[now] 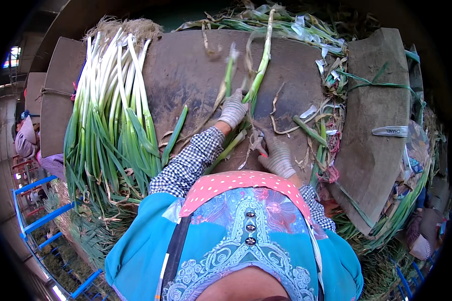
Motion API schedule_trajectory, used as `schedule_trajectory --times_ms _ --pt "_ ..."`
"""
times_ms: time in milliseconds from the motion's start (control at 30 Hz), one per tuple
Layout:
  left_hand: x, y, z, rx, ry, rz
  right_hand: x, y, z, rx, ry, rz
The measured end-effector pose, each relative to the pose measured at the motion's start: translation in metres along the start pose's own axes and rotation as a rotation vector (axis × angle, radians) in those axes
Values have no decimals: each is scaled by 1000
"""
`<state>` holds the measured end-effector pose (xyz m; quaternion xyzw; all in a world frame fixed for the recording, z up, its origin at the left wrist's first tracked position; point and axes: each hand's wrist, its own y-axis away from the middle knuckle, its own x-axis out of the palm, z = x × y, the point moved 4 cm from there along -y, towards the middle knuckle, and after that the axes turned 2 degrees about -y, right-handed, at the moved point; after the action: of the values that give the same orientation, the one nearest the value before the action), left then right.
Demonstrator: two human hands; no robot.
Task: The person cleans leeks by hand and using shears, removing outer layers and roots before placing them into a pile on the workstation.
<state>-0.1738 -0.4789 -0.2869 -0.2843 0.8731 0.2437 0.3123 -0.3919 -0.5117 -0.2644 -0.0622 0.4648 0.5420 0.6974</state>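
Observation:
My left hand (234, 109), in a striped knit glove, is closed around a long green onion (263, 67), whose unpeeled root end points away from me. Dry leaves hang beside its stalk, and a blurred strip of green leaf (229, 71) stands just left of it. In front of my chest, my right hand (279, 156), also gloved, grips a small tool with a red part (263, 153), perhaps a knife or scissors; withered leaves partly cover it. Both hands are over the dark work board (196, 56).
Peeled green onions (116, 86) lie in a pile on the left, roots away from me. Leaf scraps (324, 41) heap along the far and right edges. A tied wooden board (376, 101) stands at right. Blue metal rails (51, 218) and other people (26, 139) are at the sides.

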Motion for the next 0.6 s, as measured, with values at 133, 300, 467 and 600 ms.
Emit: schedule_trajectory --times_ms 133,300,467,600 --pt "-9 -3 5 1 -1 16 -9 -14 -1 4 -17 -52" --pt "-11 7 19 -52 225 98 -41 -62 3 10 9 -186" --pt "0 32 39 -195 526 248 -81 -142 -11 89 121 -277" --pt "-20 37 24 -175 555 247 -97 -152 -18 -16 -52 -334"
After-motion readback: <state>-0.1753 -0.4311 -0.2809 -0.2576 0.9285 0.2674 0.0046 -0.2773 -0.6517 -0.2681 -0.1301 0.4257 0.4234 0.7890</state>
